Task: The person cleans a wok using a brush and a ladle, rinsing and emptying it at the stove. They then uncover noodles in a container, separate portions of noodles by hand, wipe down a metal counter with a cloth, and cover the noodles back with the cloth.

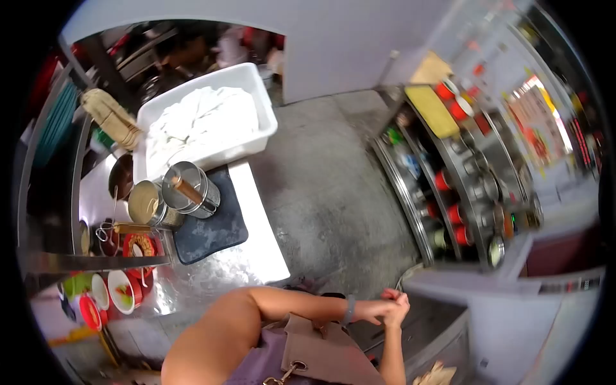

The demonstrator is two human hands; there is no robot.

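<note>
My left hand [371,311] meets my right hand [397,309] in front of my body, at the lower middle of the view. The fingers of both are bent and pressed together, and I cannot make out anything between them. A grey band [349,309] circles my left wrist. Below the hands is my brown apron [321,353] over purple clothing. The steel counter [192,289] lies to the left of my hands, apart from them.
On the counter are a white tub [267,122] of white cloth, metal strainers [206,199] on a dark board [224,234], and red bowls [122,292]. At the right stands a metal shelf [420,173] with pots and red containers. Grey floor [321,186] lies between.
</note>
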